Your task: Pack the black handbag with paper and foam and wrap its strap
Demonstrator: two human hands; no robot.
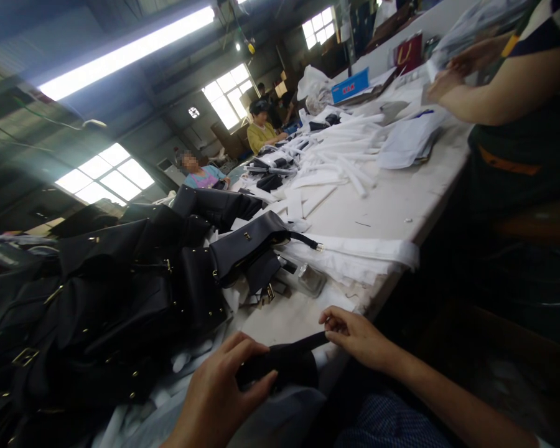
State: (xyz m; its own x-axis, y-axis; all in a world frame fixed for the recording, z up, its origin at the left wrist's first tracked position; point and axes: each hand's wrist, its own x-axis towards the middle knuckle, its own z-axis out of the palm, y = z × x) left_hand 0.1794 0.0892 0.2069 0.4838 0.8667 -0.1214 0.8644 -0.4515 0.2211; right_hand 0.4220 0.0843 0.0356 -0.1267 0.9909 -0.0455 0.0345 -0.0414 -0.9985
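My left hand is closed around one end of a black strap at the near edge of the white table. My right hand pinches the strap's other end between thumb and fingers. The strap runs between both hands just above my lap. A heap of black bags with gold fittings lies directly left of my hands.
White folded fabric strips and a small clear container lie past my hands. More white paper pieces cover the far table. A co-worker's arms work at the right; two more people sit at the far end.
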